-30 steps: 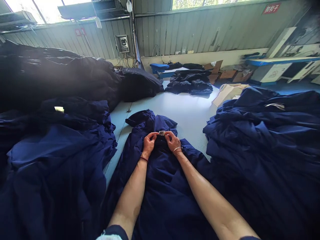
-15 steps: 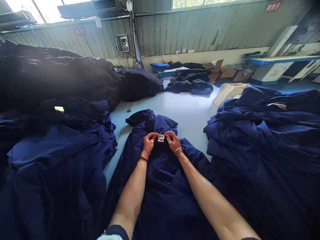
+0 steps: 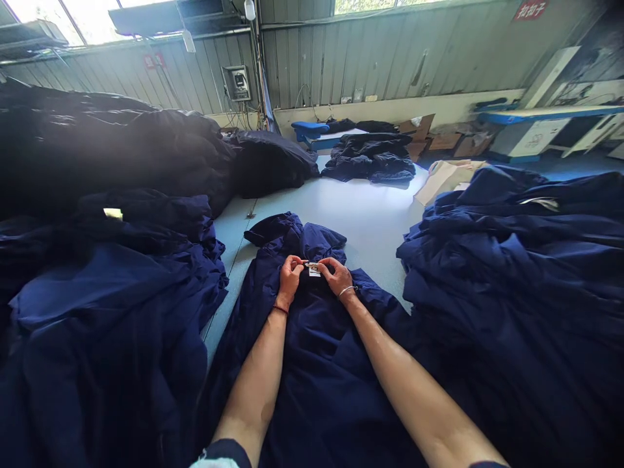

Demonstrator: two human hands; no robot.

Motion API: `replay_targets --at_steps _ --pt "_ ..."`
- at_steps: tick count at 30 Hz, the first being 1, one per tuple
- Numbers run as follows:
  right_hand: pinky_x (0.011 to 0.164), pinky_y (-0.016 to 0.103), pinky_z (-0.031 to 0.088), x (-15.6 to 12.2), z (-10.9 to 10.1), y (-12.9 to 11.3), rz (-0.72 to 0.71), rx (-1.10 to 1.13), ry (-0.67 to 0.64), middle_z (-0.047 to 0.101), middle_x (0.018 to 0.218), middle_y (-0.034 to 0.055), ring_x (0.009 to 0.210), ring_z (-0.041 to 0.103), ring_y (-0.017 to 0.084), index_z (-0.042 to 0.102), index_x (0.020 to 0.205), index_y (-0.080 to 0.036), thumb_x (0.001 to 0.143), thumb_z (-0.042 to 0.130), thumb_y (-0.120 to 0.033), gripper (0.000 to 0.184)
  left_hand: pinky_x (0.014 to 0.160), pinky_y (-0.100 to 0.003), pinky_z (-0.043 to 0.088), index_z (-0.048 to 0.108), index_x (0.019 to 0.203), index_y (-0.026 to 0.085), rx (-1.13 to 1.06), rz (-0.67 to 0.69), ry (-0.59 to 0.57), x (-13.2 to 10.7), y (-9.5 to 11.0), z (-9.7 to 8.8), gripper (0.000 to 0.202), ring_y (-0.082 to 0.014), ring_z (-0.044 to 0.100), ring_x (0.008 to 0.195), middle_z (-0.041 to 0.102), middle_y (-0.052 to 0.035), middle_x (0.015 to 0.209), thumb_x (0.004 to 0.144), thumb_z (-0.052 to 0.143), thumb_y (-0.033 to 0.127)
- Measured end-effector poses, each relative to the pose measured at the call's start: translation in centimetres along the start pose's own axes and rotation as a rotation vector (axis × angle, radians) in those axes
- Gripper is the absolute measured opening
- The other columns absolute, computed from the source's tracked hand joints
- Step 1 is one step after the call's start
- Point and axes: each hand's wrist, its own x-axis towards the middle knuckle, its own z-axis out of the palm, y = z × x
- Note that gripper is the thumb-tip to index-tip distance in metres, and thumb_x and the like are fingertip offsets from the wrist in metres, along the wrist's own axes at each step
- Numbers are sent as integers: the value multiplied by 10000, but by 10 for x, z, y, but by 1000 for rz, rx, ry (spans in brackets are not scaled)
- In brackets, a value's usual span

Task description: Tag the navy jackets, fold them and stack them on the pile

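Note:
A navy blue garment lies spread on the pale table in front of me, its collar end pointing away. At the collar, my left hand and my right hand sit close together, both with fingers curled. Between their fingertips they pinch a small white label sewn to the garment's neck. A red cord circles my left wrist and a thin bangle my right wrist.
A heap of navy garments rises on the right and another on the left. Black garments are piled at the back left, a smaller dark pile at the table's far end. A beige bag lies beside it.
The label between my fingertips has turned from edge-on to showing its white face and sits slightly lower. My hands have shifted down a little; the rest is unchanged.

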Motion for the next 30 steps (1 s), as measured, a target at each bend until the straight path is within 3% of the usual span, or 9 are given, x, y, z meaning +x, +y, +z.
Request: replay_targets --at_steps 4,9,17,25,30 --pt "796 306 464 1 1 2 12 15 2 733 894 5 790 631 179 691 865 -249 859 538 -461 262 875 -304 514 665 742 158 86 29 -39 1 0 0 200 -179 660 927 724 -83 1019 828 533 282" --pt "803 313 468 2 1 3 6 31 13 731 903 16 782 623 183 681 865 -241 853 524 -489 293 936 -315 479 745 780 158 222 105 -38 2 0 0 226 -199 638 1018 701 -99 1082 791 692 378" --pt "772 285 458 1 1 2 -21 -20 8 727 915 27 840 643 186 694 888 -242 948 393 -485 392 928 -318 500 749 803 147 109 101 -73 0 1 -2 227 -197 634 1031 670 -112 1166 777 726 371" --pt "745 286 454 1 1 2 -50 -37 -1 705 857 22 750 605 172 685 822 -235 907 457 -522 376 916 -322 519 750 823 147 102 96 -73 0 2 -2 237 -205 635 1037 676 -106 1160 777 721 377" --pt "715 280 447 2 2 4 -39 -3 13 695 838 27 735 578 172 670 801 -229 892 448 -542 394 867 -293 528 743 841 145 53 61 -81 1 -1 0 356 -193 647 993 688 -111 1125 865 605 472"
